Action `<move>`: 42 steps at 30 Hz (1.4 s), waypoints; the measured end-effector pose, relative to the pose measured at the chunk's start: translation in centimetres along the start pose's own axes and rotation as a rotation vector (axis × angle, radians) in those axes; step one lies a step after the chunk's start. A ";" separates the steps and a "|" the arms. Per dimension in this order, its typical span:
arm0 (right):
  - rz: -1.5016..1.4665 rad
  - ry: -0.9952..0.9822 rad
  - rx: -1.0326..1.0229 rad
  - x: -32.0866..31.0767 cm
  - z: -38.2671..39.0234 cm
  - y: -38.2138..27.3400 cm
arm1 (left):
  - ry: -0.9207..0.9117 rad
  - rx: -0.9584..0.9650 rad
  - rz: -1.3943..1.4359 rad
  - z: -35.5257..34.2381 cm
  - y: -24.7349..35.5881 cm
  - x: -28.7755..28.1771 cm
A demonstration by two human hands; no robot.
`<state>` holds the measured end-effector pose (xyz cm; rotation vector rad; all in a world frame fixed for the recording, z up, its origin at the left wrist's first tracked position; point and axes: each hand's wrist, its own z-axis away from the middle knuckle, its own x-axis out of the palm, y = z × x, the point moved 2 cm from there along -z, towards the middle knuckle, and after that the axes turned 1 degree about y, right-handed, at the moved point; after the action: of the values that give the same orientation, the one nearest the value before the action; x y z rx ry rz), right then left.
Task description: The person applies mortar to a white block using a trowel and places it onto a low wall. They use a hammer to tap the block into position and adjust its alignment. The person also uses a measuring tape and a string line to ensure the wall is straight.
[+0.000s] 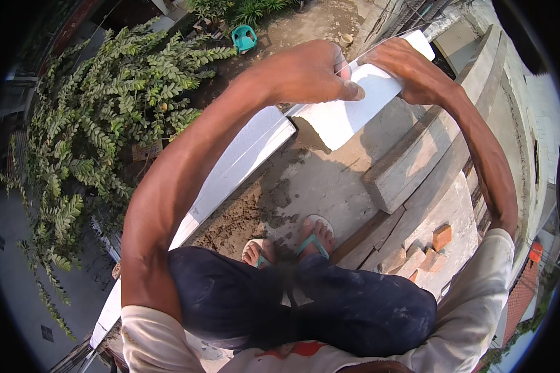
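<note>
Both my arms reach forward to a white board point(348, 118) with a broken-looking near end. My left hand point(317, 71) grips it, thumb on the upper face and fingers bent toward its far edge. Further along, my right hand point(407, 69) is closed over the same board, its fingertips partly hidden. A thin line, perhaps a string, shows along the far edge between my hands. Just left of the board, the end of a long white strip point(249, 146) lies along the ledge, running down toward my left arm.
Long wooden planks point(410, 158) lie to the right, with several brick pieces point(442, 237) nearby. Damp mortar point(270, 202) is smeared beside my sandalled feet. Past the ledge, lower down, are a leafy shrub point(112, 118) and a teal plastic chair point(244, 40).
</note>
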<state>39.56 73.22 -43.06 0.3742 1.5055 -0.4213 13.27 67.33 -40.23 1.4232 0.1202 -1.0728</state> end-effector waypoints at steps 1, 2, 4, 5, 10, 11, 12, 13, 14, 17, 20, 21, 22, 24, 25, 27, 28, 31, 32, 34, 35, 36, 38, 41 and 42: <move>-0.006 0.004 0.002 0.1 -0.3 0.2 | -0.009 -0.007 -0.009 0.1 0.4 -0.3; -0.007 0.005 0.003 0.1 -0.6 0.5 | -0.014 -0.011 -0.015 0.2 0.5 -0.3; 0.013 0.029 0.027 0.6 -0.8 0.2 | 0.068 0.058 -0.052 0.1 -0.2 0.3; 0.007 0.027 0.030 0.8 -1.1 0.0 | 0.108 0.091 -0.071 0.3 0.0 0.4; -0.038 0.035 0.013 1.1 -2.1 -0.4 | 0.060 0.019 -0.157 0.8 0.9 0.2; -0.047 0.039 0.010 1.5 -2.1 -0.2 | 0.073 0.043 -0.189 1.0 1.0 0.4; -0.044 0.037 0.021 1.8 -1.7 0.2 | 0.094 0.027 -0.166 1.0 1.2 1.0; -0.041 0.035 0.032 2.1 -1.2 0.6 | 0.113 0.012 -0.143 1.2 1.6 1.8; -0.058 0.063 -0.003 2.0 -1.5 0.5 | 0.139 -0.008 -0.129 1.7 1.9 2.1; -0.034 0.088 0.011 2.1 -1.7 -0.3 | 0.120 -0.065 -0.177 2.2 2.2 3.4; 0.059 0.158 0.058 2.5 -1.4 -0.7 | 0.153 -0.044 -0.238 1.8 1.7 3.8; 0.106 0.200 0.072 2.4 -1.1 -0.9 | 0.158 -0.050 -0.259 1.7 1.7 3.8; 0.047 0.203 0.145 2.1 -0.3 -1.0 | 0.163 -0.045 -0.291 1.6 1.7 3.7; -0.024 0.402 0.263 3.0 1.4 -1.3 | 0.173 -0.046 -0.354 1.6 1.7 3.8; -0.058 0.499 0.319 3.7 2.4 -1.5 | 0.170 -0.052 -0.362 1.5 2.0 3.7; -0.038 0.585 0.596 5.4 3.8 -2.8 | 0.161 -0.069 -0.379 1.5 2.2 3.7; -0.100 0.655 0.712 6.2 4.3 -3.2 | 0.161 -0.076 -0.384 1.4 2.2 3.7; -0.567 0.908 0.907 10.1 4.8 -4.0 | 0.178 -0.094 -0.405 1.4 2.6 3.9; -0.771 0.991 0.937 10.5 4.6 -4.4 | 0.196 -0.096 -0.410 1.5 2.6 4.1; -1.052 1.008 0.835 10.8 4.0 -4.8 | 0.190 -0.095 -0.439 1.4 2.7 4.4; -1.194 1.013 0.773 10.8 3.5 -5.1 | 0.168 -0.096 -0.465 1.4 2.9 4.3; -1.208 0.993 0.794 11.0 3.4 -4.9 | 0.146 -0.096 -0.491 1.4 3.0 4.3; -1.163 0.936 0.853 11.0 3.2 -4.2 | 0.170 -0.075 -0.480 1.2 2.3 4.2; -1.089 0.870 0.886 10.5 2.7 -3.6 | 0.178 -0.066 -0.431 1.2 1.6 3.5; -1.066 0.851 0.887 10.2 2.4 -3.6 | 0.176 -0.068 -0.410 1.2 1.5 3.4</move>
<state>40.12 68.59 -53.08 0.4245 2.2101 -2.0032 15.53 64.27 -41.08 1.4644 0.5910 -1.2581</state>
